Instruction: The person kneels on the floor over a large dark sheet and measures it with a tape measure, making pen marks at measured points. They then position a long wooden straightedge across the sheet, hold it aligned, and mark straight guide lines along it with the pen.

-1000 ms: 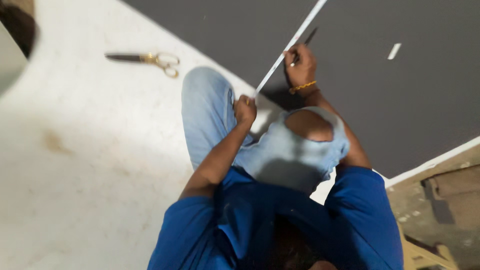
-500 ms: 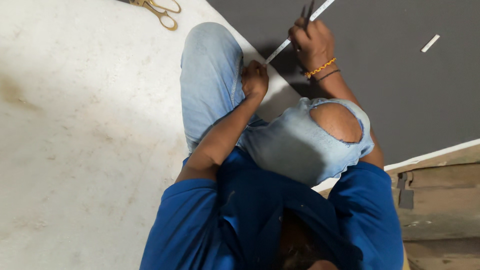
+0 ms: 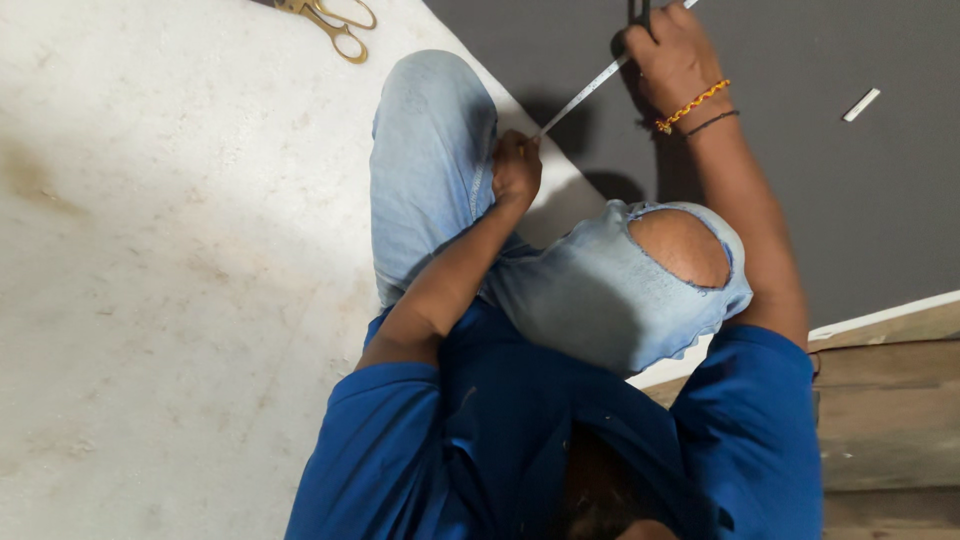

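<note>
two hands work along a thin white measuring tape [image 3: 585, 95] stretched over the edge of a dark grey sheet [image 3: 820, 200] lying on the pale floor [image 3: 150, 300]. the left hand [image 3: 516, 170] is curled shut, pinching the near end of the tape down beside the knee of the light blue jeans [image 3: 430, 170]. the right hand [image 3: 672, 55], with a beaded bracelet [image 3: 690, 105] at the wrist, is closed over the far part of the tape and grips a dark slim tool, too hidden to name. brass-handled scissors [image 3: 325, 18] lie on the floor, well apart from both hands. a small white chalk piece [image 3: 861, 104] rests on the sheet.
</note>
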Tool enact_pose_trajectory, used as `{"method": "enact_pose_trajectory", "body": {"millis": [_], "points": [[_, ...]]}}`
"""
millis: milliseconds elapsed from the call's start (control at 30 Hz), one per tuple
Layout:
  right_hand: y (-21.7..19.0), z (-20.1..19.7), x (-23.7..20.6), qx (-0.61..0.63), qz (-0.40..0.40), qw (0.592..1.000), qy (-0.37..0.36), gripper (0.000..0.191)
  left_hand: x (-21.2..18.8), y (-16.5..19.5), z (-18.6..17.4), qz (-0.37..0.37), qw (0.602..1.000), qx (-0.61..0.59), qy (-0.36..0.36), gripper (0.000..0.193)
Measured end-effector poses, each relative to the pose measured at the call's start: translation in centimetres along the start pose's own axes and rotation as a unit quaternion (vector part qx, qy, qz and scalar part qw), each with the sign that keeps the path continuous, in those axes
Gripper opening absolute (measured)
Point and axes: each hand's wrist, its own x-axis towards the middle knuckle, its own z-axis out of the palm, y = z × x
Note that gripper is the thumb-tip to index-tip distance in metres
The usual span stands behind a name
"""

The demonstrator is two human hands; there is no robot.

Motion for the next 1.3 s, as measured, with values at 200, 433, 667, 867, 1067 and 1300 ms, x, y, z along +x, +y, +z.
{"method": "enact_pose_trajectory", "body": {"millis": [200,433,667,867,1067,1300], "points": [[-0.4,0.0,0.1,0.015,0.0,1.0,0.005,0.032,-0.4,-0.5,0.3,-0.017,1.0,-0.021,-0.006,0.021],[-0.6,-0.2,-0.1,0.004,0.006,1.0,-0.007,0.03,-0.6,-0.6,0.4,-0.032,0.999,0.005,-0.007,0.021],[-1.5,0.1,0.0,0.012,-0.03,0.999,0.0,0.029,-0.8,-0.5,0.0,-0.057,0.997,0.007,-0.042,0.023],[-1.7,-0.3,0.0,0.026,-0.019,0.999,-0.002,0.03,-1.0,0.7,-0.6,-0.069,0.997,0.005,-0.042,0.024],[-2.3,-1.3,0.6,0.027,-0.014,0.999,-0.02,0.029,-1.3,0.4,-0.6,-0.087,0.995,0.003,-0.053,0.025],[0.0,-1.6,-0.6,0.131,0.057,0.989,0.049,0.037,-0.5,-1.5,0.8,-0.015,0.996,0.083,-0.018,0.033]]}}
